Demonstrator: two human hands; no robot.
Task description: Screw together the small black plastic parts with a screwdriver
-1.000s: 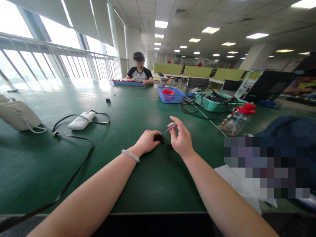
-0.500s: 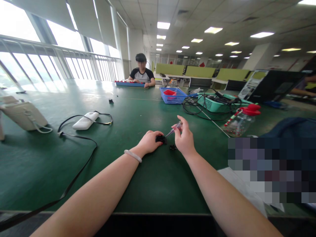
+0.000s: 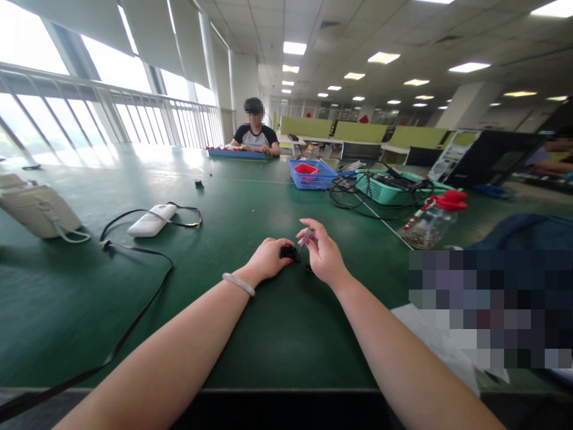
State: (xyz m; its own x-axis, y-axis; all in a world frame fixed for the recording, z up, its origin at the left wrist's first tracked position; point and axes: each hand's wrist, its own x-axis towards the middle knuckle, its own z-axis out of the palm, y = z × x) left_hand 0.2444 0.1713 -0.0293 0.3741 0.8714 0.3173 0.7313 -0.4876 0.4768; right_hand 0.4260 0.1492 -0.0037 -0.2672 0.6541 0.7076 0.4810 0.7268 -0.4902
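My left hand (image 3: 267,258) is closed around a small black part (image 3: 287,253), holding it against the green table (image 3: 277,334). Between the thumb and fingers of my right hand (image 3: 326,254) is a screwdriver with a clear, purplish handle (image 3: 307,237). Its shaft slants down beside the black part; whether the tip touches it I cannot tell. Another small black piece (image 3: 308,269) lies on the table, partly hidden by my right hand.
A white power bank (image 3: 153,221) with a black strap lies to the left, near a beige case (image 3: 40,206). Blue (image 3: 312,177) and green baskets (image 3: 380,189), cables and a red-lidded jar (image 3: 432,224) stand to the right. Across the table sits a person (image 3: 255,134).
My right hand has moved left, closer to the black part, and the screwdriver has tilted more upright. My left hand still holds the part. The camera view has shifted slightly.
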